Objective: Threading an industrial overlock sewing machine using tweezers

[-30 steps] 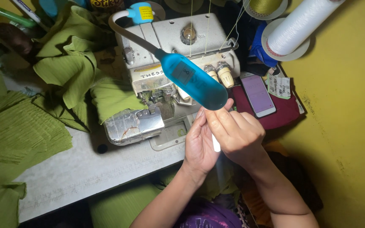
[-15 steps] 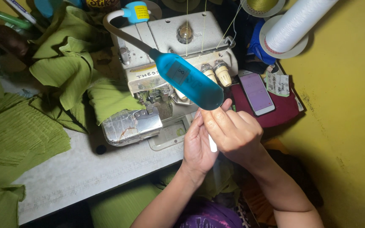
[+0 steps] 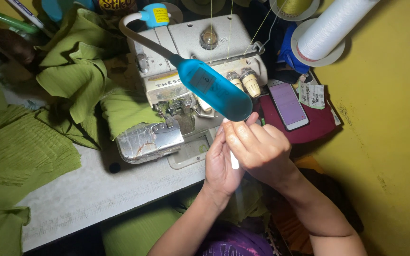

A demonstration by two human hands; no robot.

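Note:
My left hand point(image 3: 220, 167) and my right hand point(image 3: 261, 148) are pressed together just in front of a grey overlock sewing machine point(image 3: 191, 47). Between them shows a small white piece point(image 3: 234, 162), and both hands seem to close on it. The right fingers curl over the left fingertips, right under the head of a blue gooseneck lamp point(image 3: 214, 90) clipped to the machine. Yellow-green threads run down into the top of the machine. What the fingertips pinch is hidden.
Crumpled green fabric point(image 3: 79, 85) lies left of the machine, with more point(image 3: 15, 156) on the grey table point(image 3: 96, 189). A phone point(image 3: 288, 104) rests on a dark red cloth at the right. A white thread cone point(image 3: 328, 28) and a yellow wall point(image 3: 390, 118) are nearby.
Both hands stay together under the lamp head, with only small finger movements. The view has shifted slightly.

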